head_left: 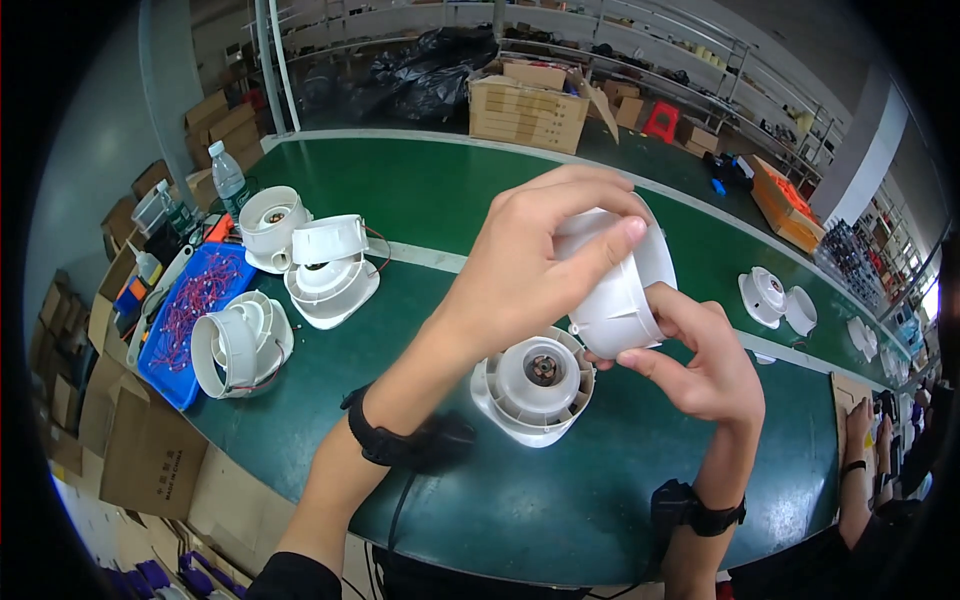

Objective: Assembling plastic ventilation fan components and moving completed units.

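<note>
The white motor base (532,390) serves as reference; it rests on the green table (620,490), hub facing up. The white shell (612,303) is held tilted, above and slightly right of the base; whether the two touch cannot be determined. The left hand (545,240) grips the shell from above, thumb laid against it, some fingertips hidden. The right hand (705,355) pinches the shell's lower edge between thumb and fingers. Left of the base are three white assemblies (325,295), and farther left a blue tray (176,388) of wires (205,295).

In the inspector's judgement, sound handling calls for light, even pressure from both hands, since a hard squeeze could distort the thin wall. The shell should be turned with fingertips clear of its edges and not knocked against the base's hub. The cable (401,510) below the left wristband (375,430) warrants watching for snags.
</note>
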The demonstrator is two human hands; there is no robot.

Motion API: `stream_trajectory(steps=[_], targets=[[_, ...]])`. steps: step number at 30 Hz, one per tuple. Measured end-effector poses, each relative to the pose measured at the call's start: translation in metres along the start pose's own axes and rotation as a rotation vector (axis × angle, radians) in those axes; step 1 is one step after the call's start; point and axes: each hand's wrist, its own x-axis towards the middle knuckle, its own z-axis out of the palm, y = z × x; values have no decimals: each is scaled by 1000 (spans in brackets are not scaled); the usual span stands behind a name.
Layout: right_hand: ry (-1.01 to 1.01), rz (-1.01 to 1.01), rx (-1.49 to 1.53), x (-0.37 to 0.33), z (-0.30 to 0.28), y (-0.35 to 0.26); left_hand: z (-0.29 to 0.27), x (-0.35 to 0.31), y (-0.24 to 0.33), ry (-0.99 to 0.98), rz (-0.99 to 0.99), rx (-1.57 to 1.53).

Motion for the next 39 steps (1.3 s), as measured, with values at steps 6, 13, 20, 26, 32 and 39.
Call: stream_trajectory(steps=[6,13,20,26,32,39], targets=[[10,-11,-24,2,-1,0,3,1,1,20,-63,-81],[-8,1,-138,1,-5,-10,0,0,5,-1,21,52],[-23,-9,-119,-3,-8,-7,-7,-1,0,-129,76,86],[-203,68,-38,-19,-39,-5,-18,1,7,-379,319,372],[-325,-120,137,-25,-40,4,-13,-6,20,-495,229,114],[116,-39,357,-21,-27,-16,-11,-1,23,-332,423,446]])
